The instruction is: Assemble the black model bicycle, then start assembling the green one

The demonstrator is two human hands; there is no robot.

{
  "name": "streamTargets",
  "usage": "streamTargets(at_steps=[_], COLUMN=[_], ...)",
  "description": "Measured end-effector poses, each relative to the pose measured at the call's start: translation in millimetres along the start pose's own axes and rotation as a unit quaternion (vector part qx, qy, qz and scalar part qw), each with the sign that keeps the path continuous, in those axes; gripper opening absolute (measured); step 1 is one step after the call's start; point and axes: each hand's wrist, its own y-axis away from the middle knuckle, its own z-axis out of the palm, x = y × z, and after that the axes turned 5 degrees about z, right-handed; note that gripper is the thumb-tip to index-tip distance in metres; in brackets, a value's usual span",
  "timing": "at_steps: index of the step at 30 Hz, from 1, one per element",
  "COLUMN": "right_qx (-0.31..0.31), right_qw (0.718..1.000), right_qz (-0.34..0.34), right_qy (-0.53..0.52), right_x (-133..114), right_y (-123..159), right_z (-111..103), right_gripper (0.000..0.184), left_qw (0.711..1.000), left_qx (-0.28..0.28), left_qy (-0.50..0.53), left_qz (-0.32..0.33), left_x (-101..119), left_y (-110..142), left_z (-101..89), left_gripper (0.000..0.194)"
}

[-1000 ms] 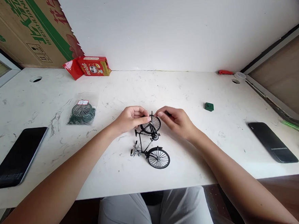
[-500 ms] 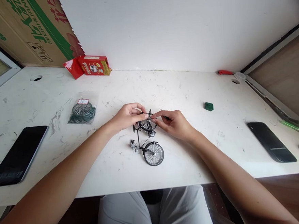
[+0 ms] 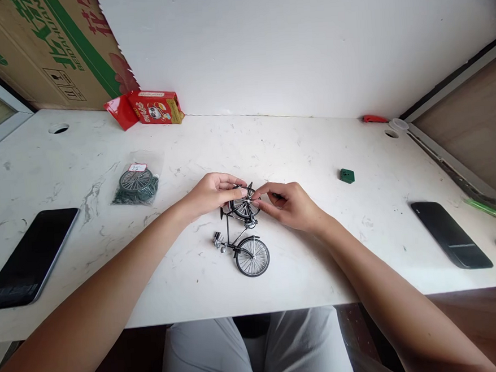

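Note:
A small black model bicycle (image 3: 227,227) lies on its side in front of me, its silver handlebars pointing left. The front wheel (image 3: 253,257) is nearer to me; the rear wheel (image 3: 244,208) is farther off, between my hands. My left hand (image 3: 212,197) pinches the bicycle's rear end with thumb and fingers, partly covering that wheel. From the right, my right hand (image 3: 289,204) reaches the rear wheel near its hub, thumb and index finger pinched together. Whatever lies between those fingertips is too small to make out.
A clear bag (image 3: 136,182) with dark green wheel parts lies at left. Phones lie on both sides, a left phone (image 3: 32,258) and a right phone (image 3: 451,234). A green block (image 3: 347,175) sits right of my hands. A red box (image 3: 157,108) stands by the wall.
My right hand has moved left, from beside the rear wheel onto it near the hub. The bicycle has turned and shifted slightly left, with my left hand still on it.

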Motion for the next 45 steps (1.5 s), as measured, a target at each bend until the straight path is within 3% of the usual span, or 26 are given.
streamTargets(at_steps=[6,13,21,33,45], right_qx=[0.049,0.051,0.010,0.042,0.021], right_qw=[0.999,0.996,0.999,0.998,0.988], right_qz=[-0.012,-0.041,-0.012,-0.046,-0.084], right_qy=[0.003,0.063,0.033,0.020,0.129], right_x=[3.3,0.2,-2.6,1.5,-1.3], right_y=[0.4,1.1,1.5,1.7,4.0], right_z=[3.4,0.1,-5.3,-0.7,-2.6], right_gripper=[0.025,0.023,0.026,0.027,0.024], left_qw=[1.000,1.000,1.000,0.999,1.000], left_qx=[-0.007,-0.019,-0.024,0.014,0.018], left_qy=[-0.007,0.002,0.018,0.031,-0.003], left_qz=[-0.008,-0.012,0.001,0.011,0.015], left_x=[-2.8,1.0,-1.4,-4.0,-4.6], left_y=[-1.6,-0.1,-0.3,-2.3,-1.0], left_z=[-2.0,-2.6,-3.6,1.1,1.3], left_gripper=[0.046,0.043,0.043,0.038,0.037])
